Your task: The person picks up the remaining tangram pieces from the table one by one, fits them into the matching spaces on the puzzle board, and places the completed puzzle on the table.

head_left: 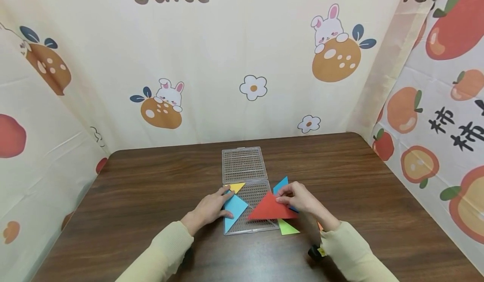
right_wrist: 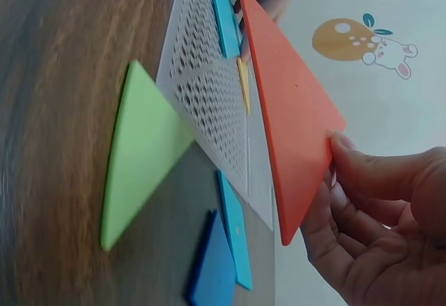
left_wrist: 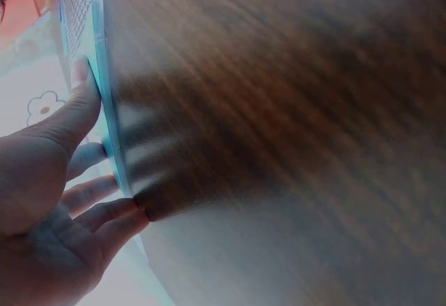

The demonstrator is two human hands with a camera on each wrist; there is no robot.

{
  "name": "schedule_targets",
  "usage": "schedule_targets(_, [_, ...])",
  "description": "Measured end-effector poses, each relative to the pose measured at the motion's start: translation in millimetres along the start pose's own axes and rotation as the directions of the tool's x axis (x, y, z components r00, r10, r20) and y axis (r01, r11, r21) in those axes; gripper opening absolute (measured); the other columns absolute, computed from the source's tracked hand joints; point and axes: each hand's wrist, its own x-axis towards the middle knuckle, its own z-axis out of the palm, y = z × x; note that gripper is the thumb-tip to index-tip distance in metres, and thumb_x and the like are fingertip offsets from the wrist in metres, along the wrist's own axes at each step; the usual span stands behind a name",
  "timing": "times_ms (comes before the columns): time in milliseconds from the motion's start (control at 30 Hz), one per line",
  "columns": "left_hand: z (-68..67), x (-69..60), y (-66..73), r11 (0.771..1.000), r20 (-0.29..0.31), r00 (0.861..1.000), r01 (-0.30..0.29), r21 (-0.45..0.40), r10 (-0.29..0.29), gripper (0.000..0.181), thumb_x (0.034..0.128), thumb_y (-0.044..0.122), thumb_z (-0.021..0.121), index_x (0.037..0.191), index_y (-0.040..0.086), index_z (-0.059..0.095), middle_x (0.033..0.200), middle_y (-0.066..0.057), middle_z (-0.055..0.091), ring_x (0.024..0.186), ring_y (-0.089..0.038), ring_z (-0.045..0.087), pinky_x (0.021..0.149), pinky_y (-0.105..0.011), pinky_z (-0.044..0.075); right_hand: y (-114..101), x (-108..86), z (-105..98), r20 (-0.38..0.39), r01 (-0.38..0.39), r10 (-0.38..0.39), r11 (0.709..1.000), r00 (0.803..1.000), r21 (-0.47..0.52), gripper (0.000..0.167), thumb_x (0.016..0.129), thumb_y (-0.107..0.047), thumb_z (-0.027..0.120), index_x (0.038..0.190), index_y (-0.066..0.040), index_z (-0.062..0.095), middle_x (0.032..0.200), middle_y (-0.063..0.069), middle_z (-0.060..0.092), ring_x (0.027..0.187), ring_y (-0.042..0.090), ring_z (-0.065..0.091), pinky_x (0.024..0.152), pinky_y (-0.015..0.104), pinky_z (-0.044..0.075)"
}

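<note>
My right hand (head_left: 298,196) pinches a red triangle tile (head_left: 269,208) by its top corner. The tile is raised and tilted above the right side of a clear perforated tray (head_left: 255,196). A light blue triangle tile (head_left: 235,208) lies along the tray's left side. My left hand (head_left: 212,208) rests on that tile with fingers extended, its thumb near the lower part. Just beyond it is a yellow triangle tile (head_left: 238,187), partly behind the left fingertips. In the right wrist view, thumb and fingers hold the red tile (right_wrist: 293,111) at one corner.
Right of the tray lie a light green triangle tile (head_left: 288,227), a blue tile (head_left: 280,184) and a dark blue tile (right_wrist: 214,268). An orange piece (head_left: 319,226) shows beside the right sleeve. The tray's perforated lid (head_left: 243,166) lies opened flat behind it on the wooden table (head_left: 159,181).
</note>
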Motion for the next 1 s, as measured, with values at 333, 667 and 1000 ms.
schedule_targets(333, [-0.4, -0.3, 0.4, 1.000, 0.000, 1.000, 0.007, -0.006, -0.007, 0.068, 0.0737, 0.038, 0.064, 0.128, 0.003, 0.046, 0.135, -0.018, 0.035, 0.113, -0.035, 0.045, 0.084, -0.042, 0.044, -2.4, 6.5, 22.5, 0.029, -0.022, 0.019, 0.995, 0.999, 0.096, 0.007, 0.080, -0.003, 0.063, 0.079, 0.004, 0.065, 0.066, 0.003, 0.059, 0.056, 0.010, 0.050, 0.049, 0.025, 0.047])
schedule_targets(667, [-1.2, -0.2, 1.1, 0.999, 0.016, 1.000, 0.027, -0.020, -0.027, 0.068, 0.0738, 0.039, 0.064, 0.129, 0.004, 0.045, 0.136, -0.018, 0.035, 0.114, -0.035, 0.044, 0.086, -0.043, 0.043, -5.4, 9.8, 35.9, 0.042, -0.057, 0.052, 0.990, 0.998, 0.131, 0.008, 0.082, -0.004, 0.062, 0.079, 0.002, 0.066, 0.066, 0.003, 0.058, 0.055, 0.013, 0.050, 0.051, 0.032, 0.049])
schedule_targets(1000, [-1.0, 0.1, 0.5, 0.999, 0.020, 0.999, 0.034, -0.031, -0.034, 0.068, 0.0739, 0.039, 0.064, 0.129, 0.004, 0.045, 0.136, -0.017, 0.035, 0.114, -0.036, 0.044, 0.086, -0.044, 0.042, -6.5, 13.4, 44.2, 0.052, -0.088, 0.082, 0.989, 0.995, 0.117, 0.007, 0.082, -0.006, 0.062, 0.079, -0.001, 0.066, 0.068, 0.001, 0.059, 0.057, 0.012, 0.049, 0.050, 0.028, 0.047])
